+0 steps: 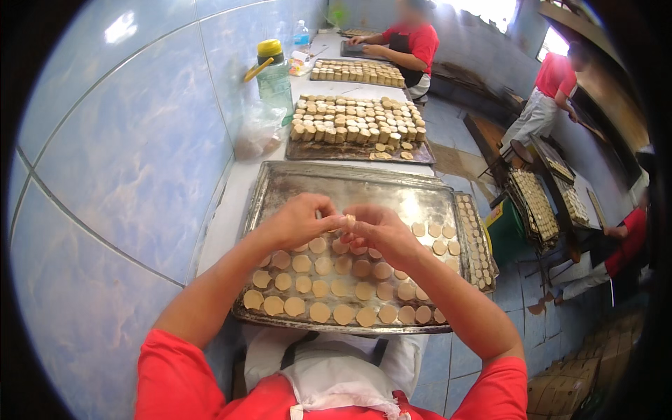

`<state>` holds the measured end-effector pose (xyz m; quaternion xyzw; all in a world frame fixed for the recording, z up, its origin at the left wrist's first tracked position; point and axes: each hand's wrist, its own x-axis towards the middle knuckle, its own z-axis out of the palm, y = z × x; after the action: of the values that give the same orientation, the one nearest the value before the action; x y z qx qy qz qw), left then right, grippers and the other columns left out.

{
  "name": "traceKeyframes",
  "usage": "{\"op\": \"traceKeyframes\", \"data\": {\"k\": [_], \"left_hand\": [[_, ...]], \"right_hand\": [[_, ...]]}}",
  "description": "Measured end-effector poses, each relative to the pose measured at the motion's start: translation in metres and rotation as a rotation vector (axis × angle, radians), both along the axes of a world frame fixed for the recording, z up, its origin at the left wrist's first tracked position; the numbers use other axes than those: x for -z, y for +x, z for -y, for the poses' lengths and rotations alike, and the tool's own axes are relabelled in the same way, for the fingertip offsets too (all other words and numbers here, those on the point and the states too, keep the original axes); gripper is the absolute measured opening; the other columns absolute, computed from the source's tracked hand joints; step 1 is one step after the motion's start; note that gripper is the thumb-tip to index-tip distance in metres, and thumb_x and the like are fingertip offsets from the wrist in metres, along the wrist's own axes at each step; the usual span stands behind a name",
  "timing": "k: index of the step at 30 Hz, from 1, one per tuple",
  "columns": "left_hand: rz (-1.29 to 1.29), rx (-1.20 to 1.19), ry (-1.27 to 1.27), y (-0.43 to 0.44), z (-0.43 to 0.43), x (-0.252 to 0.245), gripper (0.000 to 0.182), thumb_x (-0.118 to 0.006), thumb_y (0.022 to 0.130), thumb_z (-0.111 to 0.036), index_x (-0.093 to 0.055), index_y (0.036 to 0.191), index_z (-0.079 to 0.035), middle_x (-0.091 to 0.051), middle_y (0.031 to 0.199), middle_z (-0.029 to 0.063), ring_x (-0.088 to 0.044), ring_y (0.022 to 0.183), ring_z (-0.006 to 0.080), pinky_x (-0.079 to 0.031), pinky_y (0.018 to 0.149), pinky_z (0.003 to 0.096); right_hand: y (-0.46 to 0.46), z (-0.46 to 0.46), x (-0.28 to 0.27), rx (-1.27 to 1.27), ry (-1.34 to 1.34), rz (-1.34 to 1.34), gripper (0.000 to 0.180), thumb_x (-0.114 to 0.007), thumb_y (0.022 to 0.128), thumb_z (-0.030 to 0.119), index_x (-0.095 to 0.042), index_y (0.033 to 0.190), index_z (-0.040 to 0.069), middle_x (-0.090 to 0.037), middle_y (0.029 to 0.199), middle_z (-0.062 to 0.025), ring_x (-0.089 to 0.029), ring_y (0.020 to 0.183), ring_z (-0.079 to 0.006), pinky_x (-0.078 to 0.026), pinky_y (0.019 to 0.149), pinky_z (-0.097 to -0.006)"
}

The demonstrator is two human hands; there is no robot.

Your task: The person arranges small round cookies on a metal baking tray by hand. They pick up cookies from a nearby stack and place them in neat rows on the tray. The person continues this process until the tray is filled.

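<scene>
Both my hands meet above a metal baking tray (336, 181) in front of me. My left hand (304, 220) pinches a small pale dough piece (350, 218) from the left. The fingertips of my right hand (386, 236) close on the same piece from the right, slightly blurred. Rows of flat, round dough discs (344, 315) cover the near part of the tray and run up its right side. Some discs beneath my hands and right forearm are hidden.
Beyond my tray stands another tray (362, 156) packed with dough cylinders (357, 118). A plastic bag (260, 136) and a yellow-lidded jug (273, 79) sit by the tiled wall (121, 121). A disc-covered tray (475, 241) lies at right. Several people work nearby, one (415, 42) at the table.
</scene>
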<state>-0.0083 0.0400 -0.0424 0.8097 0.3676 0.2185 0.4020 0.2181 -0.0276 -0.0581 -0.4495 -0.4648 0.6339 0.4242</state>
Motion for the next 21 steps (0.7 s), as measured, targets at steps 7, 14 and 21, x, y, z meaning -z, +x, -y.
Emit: {"op": "traceKeyframes", "data": {"k": [7,14,21], "left_hand": [[-0.134,-0.086,-0.037,-0.022,-0.003,-0.006,0.033,-0.074,0.097,-0.032,-0.075,0.098,0.0,-0.074,0.087,0.0132,-0.067,0.078,0.0226,-0.054,0.074,0.0375],[0.008,-0.101,-0.155,-0.03,0.006,-0.005,0.032,-0.074,0.097,-0.032,-0.076,0.096,0.0,-0.074,0.083,0.0157,-0.07,0.078,0.0256,-0.055,0.074,0.0396],[-0.292,-0.296,-0.04,-0.056,0.0,-0.01,0.027,-0.073,0.097,-0.026,-0.074,0.096,0.001,-0.066,0.08,0.0055,-0.059,0.073,0.014,-0.049,0.067,0.0333]], "right_hand": [[-0.012,-0.007,-0.003,-0.068,-0.054,0.049,0.044,-0.072,0.101,0.017,-0.059,0.135,-0.008,-0.072,0.112,-0.0124,-0.073,0.091,-0.0156,-0.058,0.076,-0.0262],[-0.033,-0.015,0.002,-0.052,-0.01,-0.031,0.041,-0.074,0.1,0.017,-0.056,0.129,-0.006,-0.073,0.108,-0.0138,-0.075,0.091,-0.0178,-0.059,0.077,-0.0259],[-0.039,-0.022,-0.002,0.009,-0.071,0.077,0.029,-0.078,0.098,0.021,-0.062,0.111,0.0,-0.074,0.098,-0.0103,-0.075,0.09,-0.0165,-0.056,0.074,-0.0251]]}}
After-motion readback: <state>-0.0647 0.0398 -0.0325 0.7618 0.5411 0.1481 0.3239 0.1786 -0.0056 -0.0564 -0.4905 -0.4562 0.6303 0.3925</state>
